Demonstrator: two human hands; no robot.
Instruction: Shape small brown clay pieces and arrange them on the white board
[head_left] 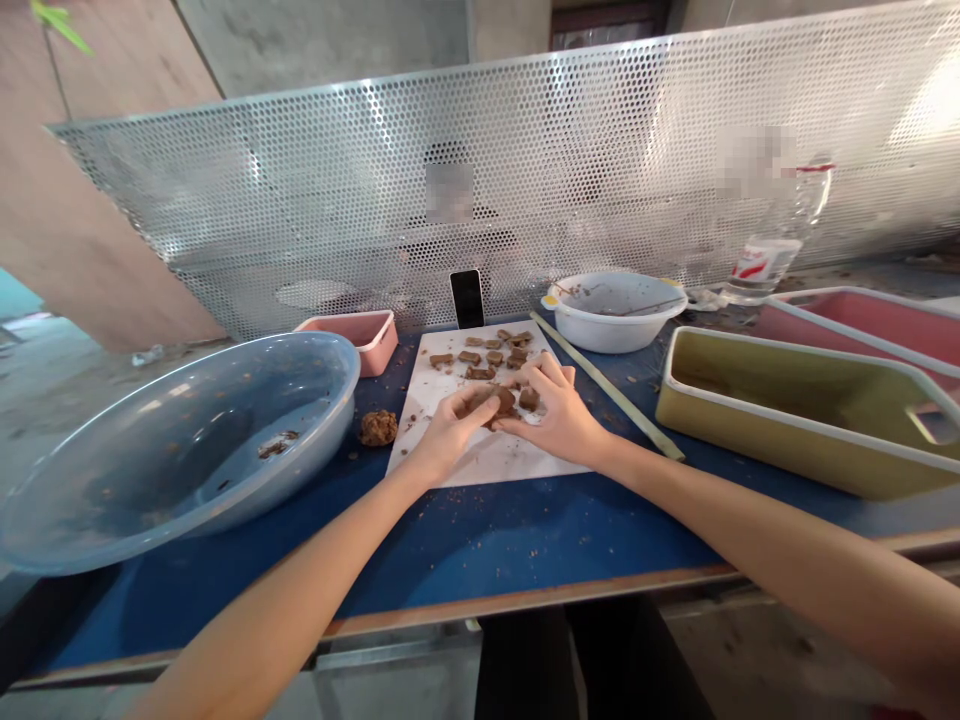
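My left hand (452, 430) is closed around a brown clay-like lump (499, 403) just above a white board (427, 468). From the other side, my right hand (555, 412) pinches the same lump with thumb and fingers. Its far side is partly hidden by my fingers. Beyond my hands, several small brown pieces (480, 373) lie in loose rows on the board, and one chunk (529, 399) sits close to my right fingers. A rough brown ball (379, 428) rests on the blue tabletop left of the board.
A big blue basin (330, 440) stands at left, near a pink basket (381, 345). Behind the board leans a phone (468, 300). To the right are a flat stick (607, 385), a white basin (611, 330), an olive bin (780, 420) and a plastic bottle (772, 255). Perforated metal (337, 200) borders the back.
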